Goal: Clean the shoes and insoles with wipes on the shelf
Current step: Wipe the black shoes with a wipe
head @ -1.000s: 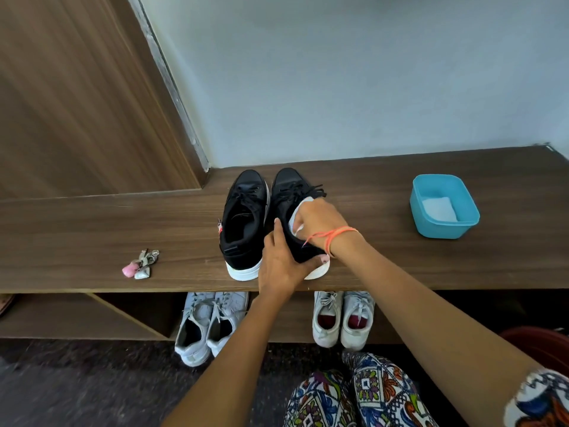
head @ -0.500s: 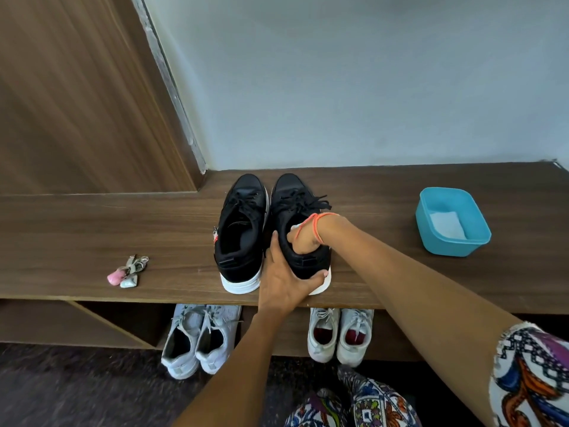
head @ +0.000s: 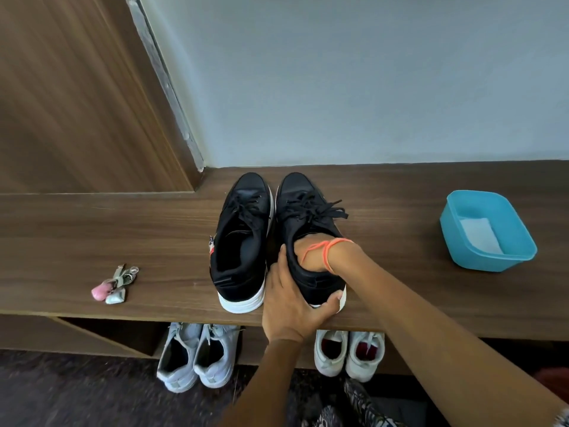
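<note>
Two black sneakers with white soles stand side by side on the wooden shelf (head: 154,235), toes to the wall. My left hand (head: 289,306) grips the heel of the right black sneaker (head: 308,217). My right hand (head: 311,257), with an orange thread at the wrist, is pushed into that sneaker's opening, so its fingers are hidden. The left black sneaker (head: 243,241) stands untouched beside it. A white wipe (head: 478,235) lies in a blue tub (head: 520,241) at the right of the shelf.
A small bunch of keys with a pink charm (head: 114,285) lies on the shelf to the left. Below the shelf stand a pale grey pair of sneakers (head: 197,355) and a white pair (head: 348,352). A wooden panel rises at the left.
One second ago my right hand held a white piece above the right sneaker. It has since gone down into the sneaker's opening and the white piece is out of sight. My left hand stayed on the heel.
</note>
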